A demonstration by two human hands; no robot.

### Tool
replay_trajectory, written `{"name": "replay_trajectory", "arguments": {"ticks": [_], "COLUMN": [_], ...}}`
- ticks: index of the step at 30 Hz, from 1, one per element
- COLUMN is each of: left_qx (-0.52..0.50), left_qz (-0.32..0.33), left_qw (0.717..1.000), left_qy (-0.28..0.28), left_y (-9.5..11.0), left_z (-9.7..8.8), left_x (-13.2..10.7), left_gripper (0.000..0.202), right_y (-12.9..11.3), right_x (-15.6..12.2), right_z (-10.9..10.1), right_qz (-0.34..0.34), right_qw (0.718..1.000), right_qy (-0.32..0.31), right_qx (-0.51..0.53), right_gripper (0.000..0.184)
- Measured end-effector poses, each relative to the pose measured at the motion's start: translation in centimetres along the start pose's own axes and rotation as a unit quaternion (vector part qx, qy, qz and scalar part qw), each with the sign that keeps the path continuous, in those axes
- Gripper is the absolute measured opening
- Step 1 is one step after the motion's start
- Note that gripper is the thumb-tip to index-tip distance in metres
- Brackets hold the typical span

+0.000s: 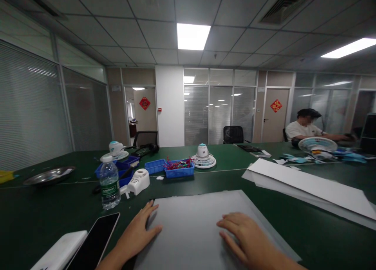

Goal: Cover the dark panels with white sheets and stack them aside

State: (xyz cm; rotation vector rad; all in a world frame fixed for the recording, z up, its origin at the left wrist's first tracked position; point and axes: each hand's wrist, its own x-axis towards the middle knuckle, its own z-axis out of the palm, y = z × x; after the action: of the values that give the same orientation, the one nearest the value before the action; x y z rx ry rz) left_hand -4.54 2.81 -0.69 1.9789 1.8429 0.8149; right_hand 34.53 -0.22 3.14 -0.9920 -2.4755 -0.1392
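In front of me a translucent, whitish plastic sheet (188,231) lies on the green table, a dark edge showing beneath its left side. My left hand (141,231) rests at the sheet's left edge, thumb and fingers spread. Over the right part of the sheet is my right hand (243,234), palm down with its fingers extended and nothing held. A smartphone (95,240) and a white power-bank-like block (60,250) lie left of my left forearm. Beyond them stands a water bottle (109,183) with a green label.
Past the sheet are a white fan housing (139,181), a blue tray (179,170) of red wires and a small fan (203,157). White boards (308,185) lie at right. A metal dish (49,176) is at left. A person (305,125) sits at far right.
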Motion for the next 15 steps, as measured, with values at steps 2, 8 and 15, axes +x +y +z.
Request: {"name": "replay_trajectory", "arguments": {"ticks": [2, 8, 15], "left_qx": [-0.021, -0.057, -0.051], "left_qz": [0.001, 0.009, 0.030], "left_qw": [1.000, 0.998, 0.998], "left_qy": [-0.003, -0.020, -0.003], "left_y": [-0.4, -1.8, -2.0], "left_z": [0.0, 0.3, 0.5], "left_x": [0.1, 0.4, 0.6], "left_gripper": [0.076, 0.082, 0.063], "right_y": [2.6, 15.6, 26.7], "right_x": [-0.1, -2.4, -9.9], "right_z": [0.3, -1.2, -3.6], "right_qz": [0.080, 0.248, 0.432], "right_qw": [0.996, 0.962, 0.886], "right_qy": [-0.009, 0.027, -0.021], "right_qx": [-0.025, -0.109, -0.167], "right_gripper": [0.039, 0.052, 0.066]}}
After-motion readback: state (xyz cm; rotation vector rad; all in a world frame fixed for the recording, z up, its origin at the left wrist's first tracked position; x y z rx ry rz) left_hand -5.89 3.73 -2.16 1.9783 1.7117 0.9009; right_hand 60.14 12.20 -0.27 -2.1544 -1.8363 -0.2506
